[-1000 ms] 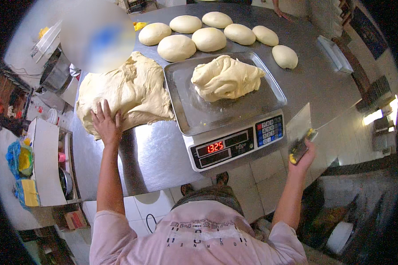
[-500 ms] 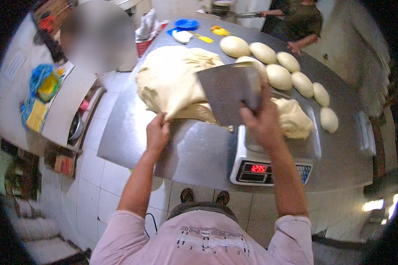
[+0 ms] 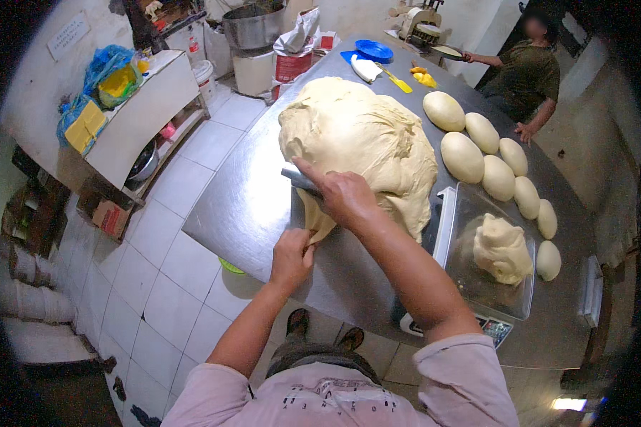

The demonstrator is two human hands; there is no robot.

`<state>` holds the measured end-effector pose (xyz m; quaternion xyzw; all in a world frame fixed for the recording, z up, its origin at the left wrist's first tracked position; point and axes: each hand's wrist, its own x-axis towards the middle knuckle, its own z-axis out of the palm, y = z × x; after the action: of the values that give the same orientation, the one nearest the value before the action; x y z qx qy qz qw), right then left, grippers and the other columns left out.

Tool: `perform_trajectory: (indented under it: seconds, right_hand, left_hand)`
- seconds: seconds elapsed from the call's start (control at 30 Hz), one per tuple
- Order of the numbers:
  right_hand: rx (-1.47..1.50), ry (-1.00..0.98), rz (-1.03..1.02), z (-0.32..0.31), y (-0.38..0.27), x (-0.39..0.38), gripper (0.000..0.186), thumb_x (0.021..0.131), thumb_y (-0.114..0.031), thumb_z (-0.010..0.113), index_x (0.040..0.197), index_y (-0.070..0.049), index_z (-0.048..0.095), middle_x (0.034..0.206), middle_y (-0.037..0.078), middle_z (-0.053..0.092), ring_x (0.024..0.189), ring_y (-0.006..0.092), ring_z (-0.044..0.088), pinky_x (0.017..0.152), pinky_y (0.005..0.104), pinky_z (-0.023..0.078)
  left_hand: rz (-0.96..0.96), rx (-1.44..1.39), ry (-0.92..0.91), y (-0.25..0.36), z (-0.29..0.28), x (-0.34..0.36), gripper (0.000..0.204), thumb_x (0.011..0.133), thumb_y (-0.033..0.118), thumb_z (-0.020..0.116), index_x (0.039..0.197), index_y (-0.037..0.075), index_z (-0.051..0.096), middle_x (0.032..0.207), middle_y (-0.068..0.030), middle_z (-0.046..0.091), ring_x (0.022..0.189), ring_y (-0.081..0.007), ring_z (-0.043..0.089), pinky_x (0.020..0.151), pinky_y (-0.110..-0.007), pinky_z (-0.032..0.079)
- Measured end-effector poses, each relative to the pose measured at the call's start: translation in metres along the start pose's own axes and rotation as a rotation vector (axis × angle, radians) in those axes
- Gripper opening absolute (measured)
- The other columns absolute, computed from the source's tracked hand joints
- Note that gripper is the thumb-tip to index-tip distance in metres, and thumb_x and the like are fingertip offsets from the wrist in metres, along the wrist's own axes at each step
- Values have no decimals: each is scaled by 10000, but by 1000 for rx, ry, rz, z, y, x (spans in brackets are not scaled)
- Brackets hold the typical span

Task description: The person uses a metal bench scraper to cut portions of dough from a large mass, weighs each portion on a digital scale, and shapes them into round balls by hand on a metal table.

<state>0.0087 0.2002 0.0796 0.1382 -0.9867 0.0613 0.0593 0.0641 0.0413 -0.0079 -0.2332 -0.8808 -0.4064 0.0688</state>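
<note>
A large mound of pale dough [image 3: 356,135] covers the middle of the steel table. My right hand [image 3: 345,196] is closed on a dough scraper [image 3: 303,179], held nearly edge-on against the near left side of the mound. Just below it, my left hand [image 3: 292,257] pinches a flap of dough [image 3: 319,217] stretched from that side. To the right, a loose lump of dough [image 3: 504,249] rests on the clear tray of a scale [image 3: 441,226]. My right forearm partly covers the scale's front.
Several smooth dough balls [image 3: 463,158] lie along the table's right side. At the far end are a blue dish [image 3: 374,50], a yellow spatula [image 3: 399,82] and a co-worker [image 3: 523,78] holding a pan [image 3: 449,52]. A side table [image 3: 146,92] stands at left.
My right hand has brought the scraper from above the scale across to the mound's near left side. My left hand still holds the dough's edge. The view has turned.
</note>
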Motion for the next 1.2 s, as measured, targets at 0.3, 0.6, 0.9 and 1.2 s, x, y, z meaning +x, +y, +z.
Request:
perform_trajectory:
  seconds: [0.3,0.6,0.9,1.2]
  right_hand:
    - [303,153,346,-55,63,-34,883,684,-74,608,1444,-294,217,871,236,652,798,413,633,735,475,508]
    - [495,876,683,-193,121,-300,656,764,-143,689,1330,-15,382,1198,192,561,1096,282,566,946,384,434]
    - [341,1131,1184,-177,95,-497,700,770,-161,710,1363,-30,361,1222,130,537,1092,252,538,943,352,417]
    - [667,1701,1288,-143,67,-538,684,787,-127,669,1387,-66,346,1246,101,507,1119,245,501,976,367,384]
  left_hand:
    - [-99,-165,31,30,-62,-9,274,797,107,637,1003,-10,501,946,-166,548,844,-251,572,742,-362,465]
    - [665,-463,-174,250,-43,89,294,788,127,673,1002,-5,521,929,-151,522,863,-283,552,765,-371,454]
    - [1204,-29,-437,278,125,83,444,776,447,670,1031,96,576,1059,-133,544,1060,-338,509,888,-511,390]
    - [704,58,151,196,93,149,534,874,310,581,1373,188,437,1475,-172,272,1385,-439,90,1106,-559,126]
